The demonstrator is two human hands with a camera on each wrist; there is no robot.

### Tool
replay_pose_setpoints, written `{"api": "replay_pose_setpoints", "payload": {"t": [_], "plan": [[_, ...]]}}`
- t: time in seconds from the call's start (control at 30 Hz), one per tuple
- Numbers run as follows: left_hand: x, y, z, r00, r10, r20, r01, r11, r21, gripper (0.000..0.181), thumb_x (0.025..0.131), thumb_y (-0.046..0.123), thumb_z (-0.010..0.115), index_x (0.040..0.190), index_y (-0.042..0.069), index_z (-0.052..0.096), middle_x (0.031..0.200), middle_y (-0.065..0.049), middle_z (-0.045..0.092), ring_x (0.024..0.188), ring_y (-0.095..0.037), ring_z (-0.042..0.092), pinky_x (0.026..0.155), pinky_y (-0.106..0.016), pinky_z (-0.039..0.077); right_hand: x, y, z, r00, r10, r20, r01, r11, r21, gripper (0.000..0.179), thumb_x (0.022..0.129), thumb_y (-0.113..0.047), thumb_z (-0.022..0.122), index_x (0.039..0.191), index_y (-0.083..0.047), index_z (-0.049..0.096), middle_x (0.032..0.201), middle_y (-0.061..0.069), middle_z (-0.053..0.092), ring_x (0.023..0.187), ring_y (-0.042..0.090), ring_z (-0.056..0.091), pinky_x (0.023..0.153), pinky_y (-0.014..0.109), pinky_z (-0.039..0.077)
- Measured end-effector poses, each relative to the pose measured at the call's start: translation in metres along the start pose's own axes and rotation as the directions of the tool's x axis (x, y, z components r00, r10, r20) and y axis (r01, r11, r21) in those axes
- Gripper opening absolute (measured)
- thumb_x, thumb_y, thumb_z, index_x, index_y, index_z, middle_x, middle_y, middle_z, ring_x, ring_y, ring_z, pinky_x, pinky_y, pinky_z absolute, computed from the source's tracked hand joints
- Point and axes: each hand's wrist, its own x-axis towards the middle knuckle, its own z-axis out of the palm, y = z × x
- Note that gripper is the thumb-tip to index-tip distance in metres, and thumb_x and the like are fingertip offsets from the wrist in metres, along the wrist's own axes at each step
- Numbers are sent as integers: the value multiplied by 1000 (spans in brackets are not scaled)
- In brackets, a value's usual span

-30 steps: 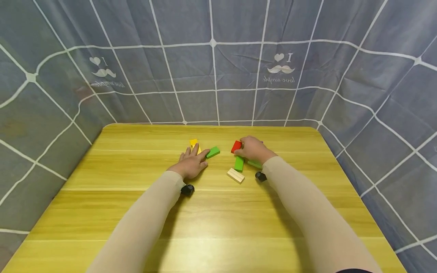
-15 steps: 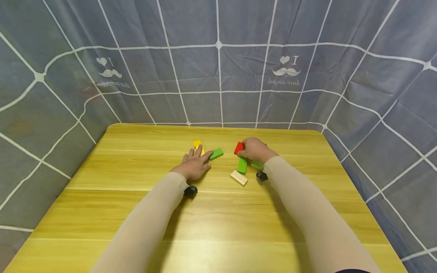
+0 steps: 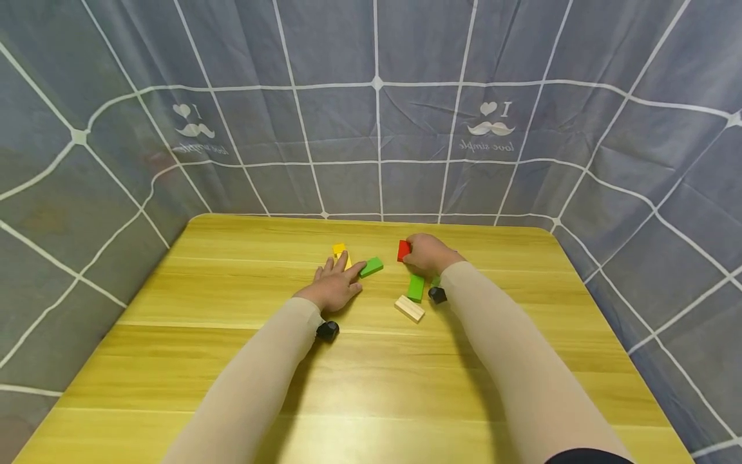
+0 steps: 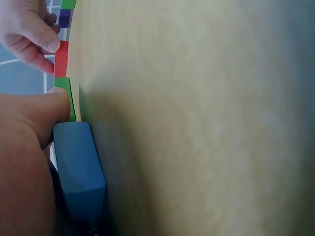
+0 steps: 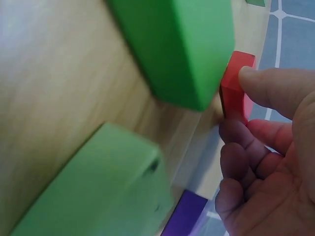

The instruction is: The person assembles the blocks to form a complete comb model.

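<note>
My right hand [image 3: 429,253] pinches a red block [image 3: 404,251] between thumb and fingers over the table. The right wrist view shows the thumb on the face of that red block [image 5: 238,88]. My left hand [image 3: 333,290] lies low with its fingers spread and extended. Its fingertips are at a green block [image 3: 371,267] and yellow blocks [image 3: 346,261]. In the left wrist view the thumb lies against the green block [image 4: 65,91]. A blue block-like shape [image 4: 78,162] is close to that lens; the head view does not show it.
A green block [image 3: 415,288] and a plain wooden block [image 3: 409,309] lie nearer me. Another green block [image 5: 103,191] and a purple block [image 5: 187,214] lie by the right hand, mostly hidden in the head view. A grey curtain [image 3: 348,129] stands behind the wooden table [image 3: 371,380].
The head view has shifted slightly. Relative to the other blocks, the right hand and red block have moved a little left and away from me. The left hand stays at its green and yellow blocks.
</note>
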Motion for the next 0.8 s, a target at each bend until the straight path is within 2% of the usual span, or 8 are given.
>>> {"api": "replay_pose_setpoints", "payload": {"t": [0.17,0.23,0.33,0.47,0.6,0.67,0.8], "plan": [[-2,1,0,1000,-4,-2,4,1000,0,61,114,45,40,170,38,16,178,-12,-12,163,-46,-9,130,-65,-1,4,-4,1,1000,-21,8,20,999,50,30,104,-20,57,129,-4,59,97,9,62,84,24,57,79,33,49],[-1,1,0,1000,-4,-1,4,1000,2,61,114,45,40,170,39,16,178,-11,-12,163,-45,-9,130,-65,-2,6,-4,2,999,-32,10,31,997,74,36,104,-18,57,136,-3,57,99,9,62,86,24,57,80,33,48],[0,0,0,1000,-5,5,5,1000,-4,61,114,44,40,170,39,16,178,-11,-12,163,-45,-10,131,-64,-2,9,-5,2,999,-36,7,35,994,103,38,103,-17,58,138,-2,57,102,10,63,88,24,57,84,34,48],[1,1,0,1000,-4,7,4,1000,-24,61,114,42,40,170,39,16,178,-11,-12,163,-46,-11,130,-65,-5,14,-6,3,999,-42,6,41,993,113,51,103,-16,59,151,2,50,120,16,68,104,28,61,100,40,50],[6,-2,4,1000,-6,-1,6,999,-34,61,113,44,41,169,42,16,178,-10,-13,163,-45,-12,130,-65,-6,19,-7,4,998,-61,3,61,993,100,60,104,-16,60,156,6,42,140,23,64,126,34,62,117,45,45],[8,-4,5,1000,-7,-5,6,999,-34,61,113,45,40,169,42,15,178,-10,-13,163,-45,-12,130,-65,-6,22,-7,5,998,-60,1,60,994,94,62,103,-16,61,158,6,41,145,24,62,131,36,60,120,46,42],[10,-6,7,1000,-11,-7,11,999,-30,62,113,43,42,169,42,16,178,-10,-13,163,-46,-12,130,-65,-6,25,-7,6,999,-50,2,50,995,86,64,102,-16,61,159,5,40,146,24,61,132,35,59,122,45,41]]}}
